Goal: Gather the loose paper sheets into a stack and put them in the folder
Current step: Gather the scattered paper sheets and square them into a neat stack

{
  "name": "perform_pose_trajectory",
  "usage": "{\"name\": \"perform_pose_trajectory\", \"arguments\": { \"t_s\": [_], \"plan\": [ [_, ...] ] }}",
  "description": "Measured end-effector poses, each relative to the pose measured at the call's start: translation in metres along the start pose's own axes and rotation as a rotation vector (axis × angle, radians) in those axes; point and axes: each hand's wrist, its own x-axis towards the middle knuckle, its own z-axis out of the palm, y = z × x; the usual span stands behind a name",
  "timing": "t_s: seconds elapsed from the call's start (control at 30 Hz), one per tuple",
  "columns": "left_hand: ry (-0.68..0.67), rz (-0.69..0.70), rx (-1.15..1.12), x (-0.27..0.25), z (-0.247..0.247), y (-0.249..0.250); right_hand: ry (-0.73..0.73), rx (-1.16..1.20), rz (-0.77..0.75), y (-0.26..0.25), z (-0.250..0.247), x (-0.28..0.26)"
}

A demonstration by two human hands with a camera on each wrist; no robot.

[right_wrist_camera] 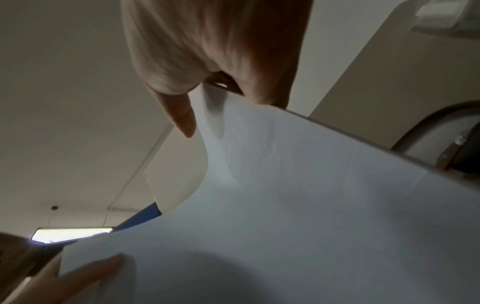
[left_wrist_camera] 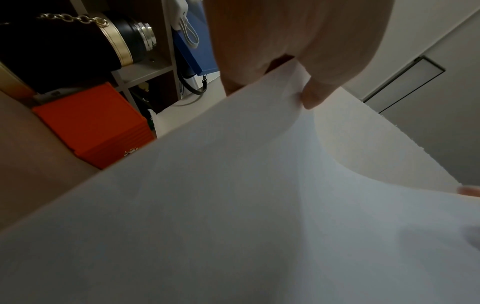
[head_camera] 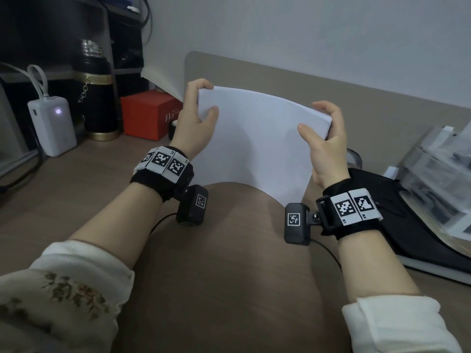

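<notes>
Both hands grasp the paper stack (head_camera: 254,138) upright, left hand (head_camera: 197,118) and right hand (head_camera: 323,143) pinching its upper corners; it bows. Sheets may fan or slip out, since the grip is high and the lower edge barely meets the tabletop (head_camera: 229,263).

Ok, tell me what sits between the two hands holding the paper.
In the head view, only the paper stack spans the gap: the left hand grips its left edge, the right hand its right edge, and the sheets bow between them.

paper stack (head_camera: 254,138) is matt white and smooth. desk (head_camera: 229,263) looks like matt brown laminate. red box (head_camera: 147,113) at 10 o'clock seems matt card, power bank (head_camera: 54,123) glossy white plastic.
</notes>
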Motion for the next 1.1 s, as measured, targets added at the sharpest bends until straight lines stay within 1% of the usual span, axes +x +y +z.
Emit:
{"name": "perform_pose_trajectory", "arguments": {
  "t_s": [0.17,0.43,0.53,0.73,0.87,0.97,1.1],
  "plan": [
    [0.019,-0.008,0.012,0.0,0.0,-0.001,0.087,-0.115,-0.082,0.003,-0.001,0.0],
    [0.013,-0.01,0.026,0.0,-0.002,0.0,0.1,-0.154,-0.1,0.004,-0.003,0.0],
    [0.018,-0.027,0.039,0.001,-0.002,-0.001,0.114,-0.201,-0.138,0.003,-0.004,-0.001],
    [0.02,-0.002,0.043,0.0,-0.002,-0.004,0.22,-0.377,-0.21,0.004,-0.011,0.005],
    [0.031,0.014,0.072,0.002,-0.003,-0.005,0.244,-0.508,-0.254,0.007,-0.014,0.006],
    [0.039,0.015,0.077,0.002,-0.004,-0.004,0.254,-0.562,-0.278,0.007,-0.015,0.006],
    [0.036,-0.005,0.068,0.003,-0.004,-0.004,0.258,-0.6,-0.274,0.006,-0.015,0.005]
  ]
}}
